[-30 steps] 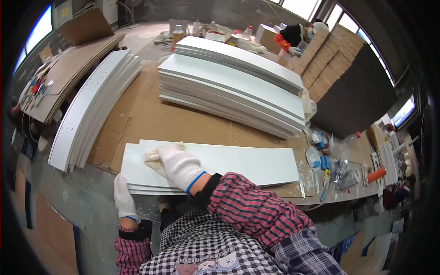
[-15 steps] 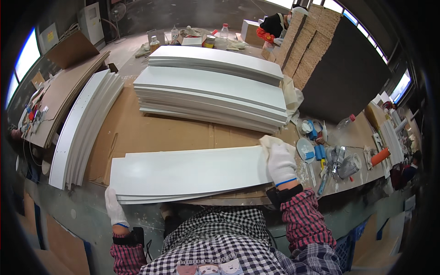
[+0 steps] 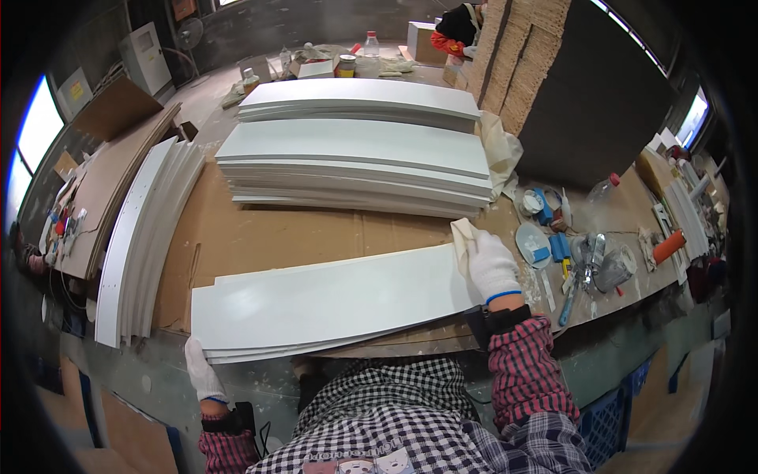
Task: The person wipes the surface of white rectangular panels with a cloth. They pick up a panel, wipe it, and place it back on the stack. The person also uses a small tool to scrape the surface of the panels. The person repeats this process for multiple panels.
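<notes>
A short stack of long white panels (image 3: 332, 296) lies in front of me on the cardboard-covered table. My right hand (image 3: 491, 265), in a white knit glove with a blue cuff, holds a cream cloth (image 3: 464, 238) against the right end of the top panel. My left hand (image 3: 202, 370), gloved alike, grips the stack's near left corner from the side. Its fingers are close together there, and part of them is hidden by the edge. The panels lie slightly fanned, so lower edges show at the near and far sides.
Taller stacks of white panels (image 3: 355, 150) stand behind, with more panels on edge (image 3: 142, 245) at the left. Scrapers, a plate of filler (image 3: 530, 241) and a bottle (image 3: 604, 193) lie right. A dark board block (image 3: 600, 95) rises behind them; beyond it is a co-worker's sleeve (image 3: 450, 43).
The view has shifted a little. My right hand with the cloth stays at the panel's right end, moved slightly outward. My left hand remains at the near left corner.
</notes>
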